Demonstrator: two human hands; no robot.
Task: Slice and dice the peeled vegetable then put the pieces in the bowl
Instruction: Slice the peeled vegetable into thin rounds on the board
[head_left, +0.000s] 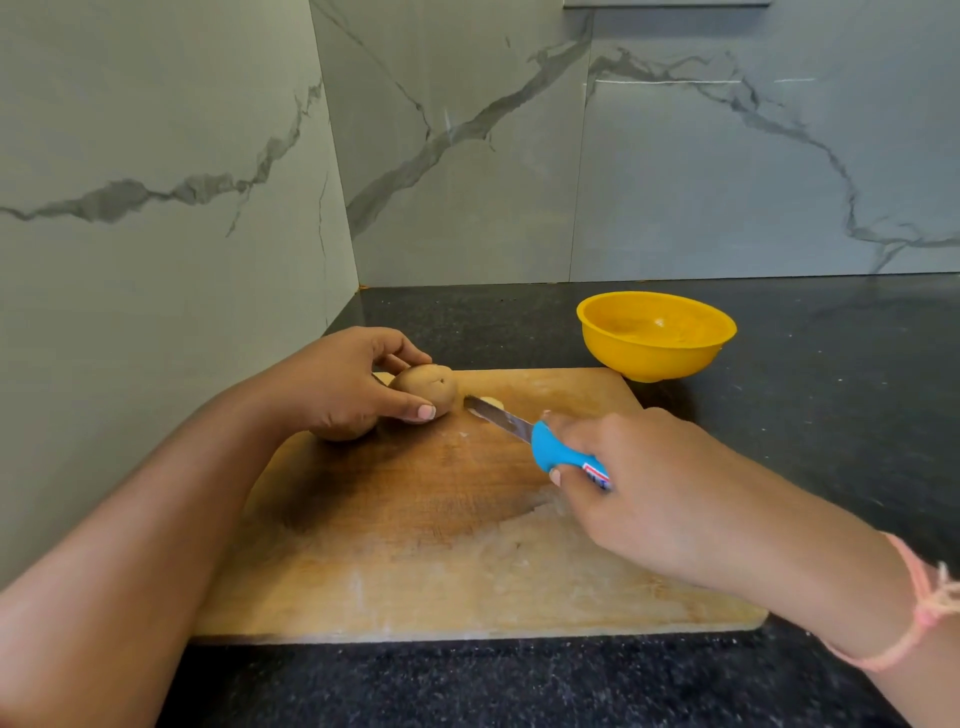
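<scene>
While the head camera looks down over a wooden cutting board (441, 545) on a dark speckled countertop (805, 389), I see the left hand (353, 384) holding a small tan potato (426, 395) at the board's far left corner. The thumb lies along the potato's near side and the fingers curl over the far side. The right hand (649, 493) is wrapped round the blue handle of a kitchen knife (535, 439). The blade points toward the potato's right end, with its tip just beside it; I cannot tell whether steel touches flesh. A small pale sliver (491, 401) lies on the board by the blade tip. A yellow plastic bowl (654, 361) stands on the counter just past the board's far right corner, and I see no pieces in it. A pink thread band (930, 613) circles the right wrist. Grey-veined marble panels close the corner behind.

I judge the potato to be firm, dense and light enough for one hand. Being rounded, it is apt to roll under the blade, and a peeled surface is likely damp and slippery. I would hold it across its width, well back from the cut line, with fingertips tucked. A first cut that leaves a flat face to set down on the board would steady it for dicing. The cut pieces should be stiff enough to scoop up without breaking.
</scene>
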